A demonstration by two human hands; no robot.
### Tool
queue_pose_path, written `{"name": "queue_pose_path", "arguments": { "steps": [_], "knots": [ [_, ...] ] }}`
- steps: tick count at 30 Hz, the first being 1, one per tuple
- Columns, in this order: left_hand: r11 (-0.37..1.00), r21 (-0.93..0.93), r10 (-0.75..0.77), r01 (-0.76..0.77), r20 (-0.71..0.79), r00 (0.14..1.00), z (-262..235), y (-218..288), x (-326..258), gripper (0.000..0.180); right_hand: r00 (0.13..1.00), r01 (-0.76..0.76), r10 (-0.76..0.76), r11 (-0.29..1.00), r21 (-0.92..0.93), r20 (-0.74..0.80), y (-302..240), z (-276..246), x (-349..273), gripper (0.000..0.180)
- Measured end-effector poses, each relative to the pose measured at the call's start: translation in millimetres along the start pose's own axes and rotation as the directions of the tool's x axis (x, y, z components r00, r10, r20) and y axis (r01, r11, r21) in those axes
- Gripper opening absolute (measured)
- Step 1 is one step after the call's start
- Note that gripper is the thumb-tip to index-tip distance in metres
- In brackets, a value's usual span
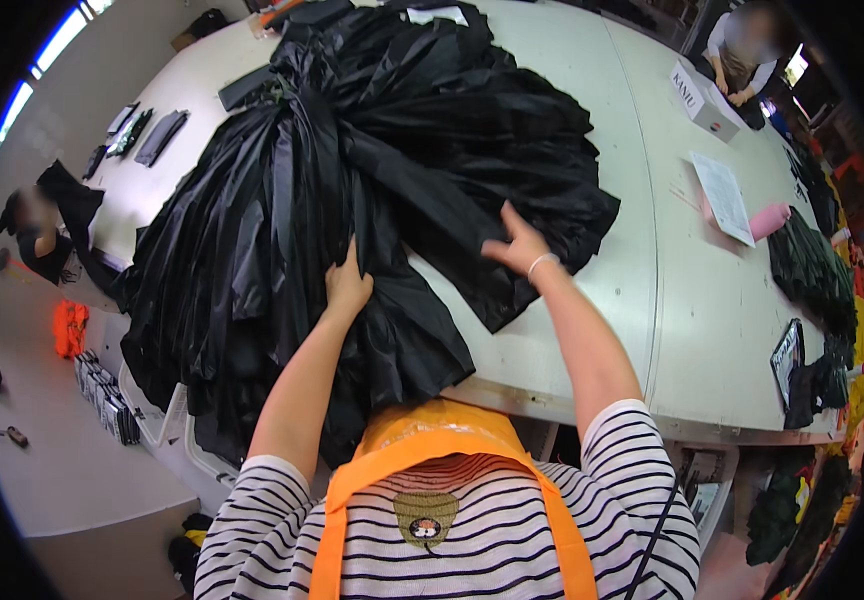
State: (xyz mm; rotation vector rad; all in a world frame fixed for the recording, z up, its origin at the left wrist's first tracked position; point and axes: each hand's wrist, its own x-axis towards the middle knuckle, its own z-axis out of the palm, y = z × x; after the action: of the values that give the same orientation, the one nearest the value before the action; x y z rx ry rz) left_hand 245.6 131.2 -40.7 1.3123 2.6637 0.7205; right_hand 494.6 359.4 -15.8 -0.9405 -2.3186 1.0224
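Note:
A large bundle of shiny black fabric (252,230) is gathered near its far end and fans out over the table toward me, hanging past the near edge at the left. My left hand (349,285) has its fingers closed on a fold in the middle of the bundle; the fingertips are partly hidden in the cloth. To the right, my right hand (519,248) is spread, thumb and fingers apart, over a separate black flap (432,195). Whether it touches the flap I cannot tell. A strip of bare table shows between this flap and the fabric by my left hand.
The pale table (592,340) has a seam at the right. A white box (702,102), a paper sheet (720,198), a pink roll (769,221) and dark green cloth (810,268) lie right. Folded dark garments (161,137) lie left. Two people work at the far right and left.

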Motion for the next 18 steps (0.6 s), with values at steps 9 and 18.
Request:
{"name": "queue_pose_path", "arguments": {
  "steps": [9, 18],
  "knots": [
    [0.803, -0.364, -0.362, 0.472, 0.331, 0.872, -14, 5, 34, 0.106, 0.917, -0.207, -0.078, 0.746, 0.633, 0.392, -74, 184, -99, 0.031],
    [0.957, -0.008, -0.291, 0.29, -0.048, 0.956, 15, 13, 11, 0.047, 0.804, -0.487, 0.337, 0.846, 0.217, 0.489, -51, 70, -73, 0.031]
  ]
}}
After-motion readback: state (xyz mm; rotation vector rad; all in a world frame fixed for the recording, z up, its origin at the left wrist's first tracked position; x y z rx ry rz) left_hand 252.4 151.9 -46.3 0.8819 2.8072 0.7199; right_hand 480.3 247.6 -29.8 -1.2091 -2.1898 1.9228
